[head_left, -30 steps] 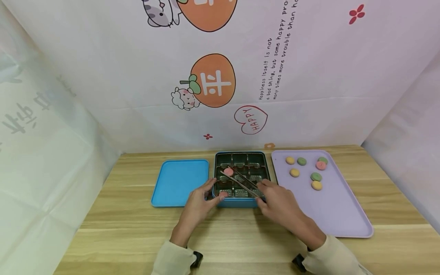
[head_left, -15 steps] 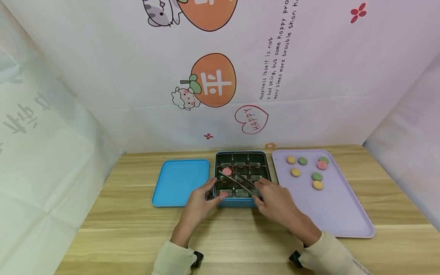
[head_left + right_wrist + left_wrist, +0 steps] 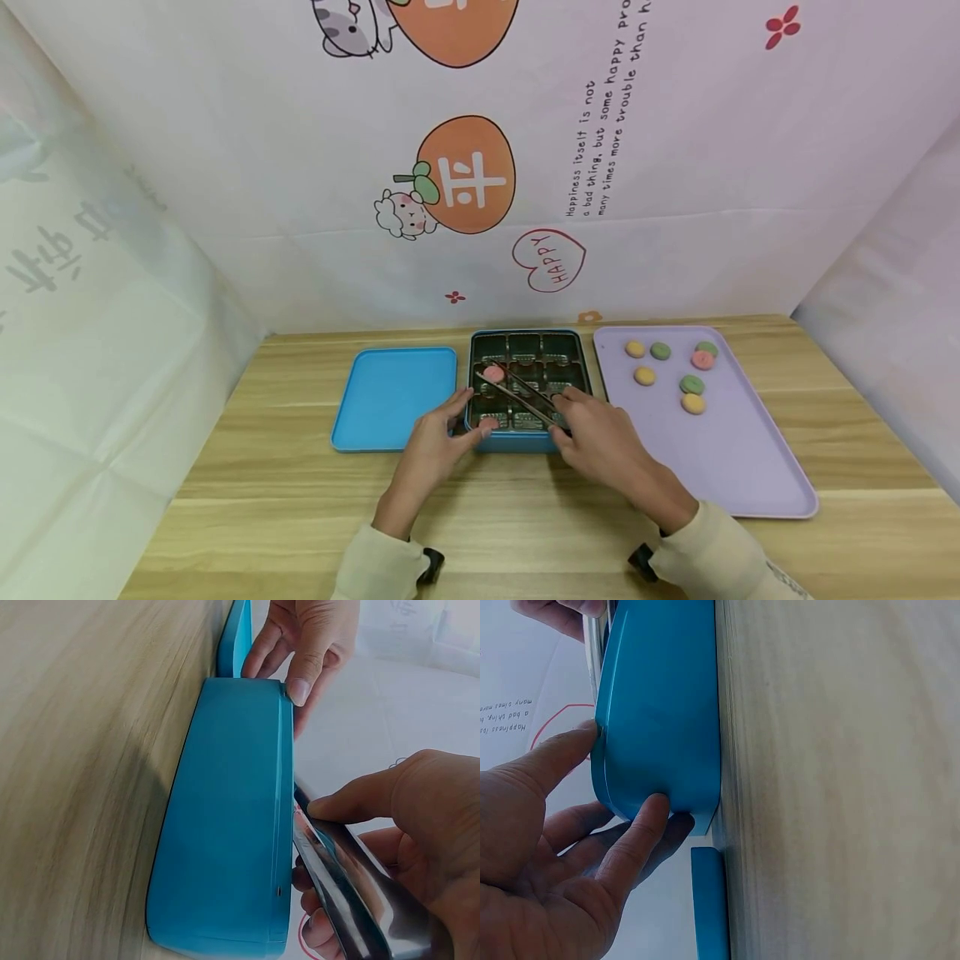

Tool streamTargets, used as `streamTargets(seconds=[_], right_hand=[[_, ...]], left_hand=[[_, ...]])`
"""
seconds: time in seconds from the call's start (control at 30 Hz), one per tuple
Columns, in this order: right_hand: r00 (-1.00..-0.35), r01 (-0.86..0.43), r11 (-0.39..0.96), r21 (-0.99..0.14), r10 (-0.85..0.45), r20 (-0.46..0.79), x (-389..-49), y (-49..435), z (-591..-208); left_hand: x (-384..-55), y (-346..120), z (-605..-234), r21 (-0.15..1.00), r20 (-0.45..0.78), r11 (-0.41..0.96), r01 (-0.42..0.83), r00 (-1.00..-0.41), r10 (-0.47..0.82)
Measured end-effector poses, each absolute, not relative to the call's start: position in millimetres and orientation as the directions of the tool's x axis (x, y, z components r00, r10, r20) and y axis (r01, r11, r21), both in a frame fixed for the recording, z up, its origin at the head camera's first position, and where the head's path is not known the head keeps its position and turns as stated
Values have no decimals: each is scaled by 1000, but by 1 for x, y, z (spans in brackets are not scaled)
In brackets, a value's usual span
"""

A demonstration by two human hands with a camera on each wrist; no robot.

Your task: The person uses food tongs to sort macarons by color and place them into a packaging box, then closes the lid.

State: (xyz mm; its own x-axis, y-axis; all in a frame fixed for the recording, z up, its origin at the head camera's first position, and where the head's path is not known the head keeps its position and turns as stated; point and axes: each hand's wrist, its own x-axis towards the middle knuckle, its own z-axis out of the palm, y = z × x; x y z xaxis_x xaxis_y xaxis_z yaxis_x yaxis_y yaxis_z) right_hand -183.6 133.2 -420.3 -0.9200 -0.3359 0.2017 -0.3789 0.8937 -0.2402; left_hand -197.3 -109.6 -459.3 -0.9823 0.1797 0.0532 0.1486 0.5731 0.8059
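A blue box with a dark divided insert stands mid-table. My left hand grips its front left corner, thumb at the front rim and fingers against the side; the left wrist view shows these fingers on the blue wall. My right hand holds metal tongs, seen close as shiny tongs in the right wrist view. Between the tong tips is a pink macaron, at the middle-row left compartment. Another pink piece shows in the front left compartment, partly behind my left thumb.
A blue lid lies left of the box. On the right, a lilac tray bears several macarons: yellow, green and one pink resting against a green one. A printed white cloth hangs behind the table.
The tongs, with the pink macaron between their tips, have shifted slightly left along with my right hand. My left hand stays at the box corner.
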Motion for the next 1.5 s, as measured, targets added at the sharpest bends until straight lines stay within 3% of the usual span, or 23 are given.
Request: streamTargets(seconds=[1.5], right_hand=[[-923, -368, 892, -262, -315, 223, -172, 146, -409]], left_hand=[[-198, -109, -460, 813, 31, 568, 124, -985, 171]])
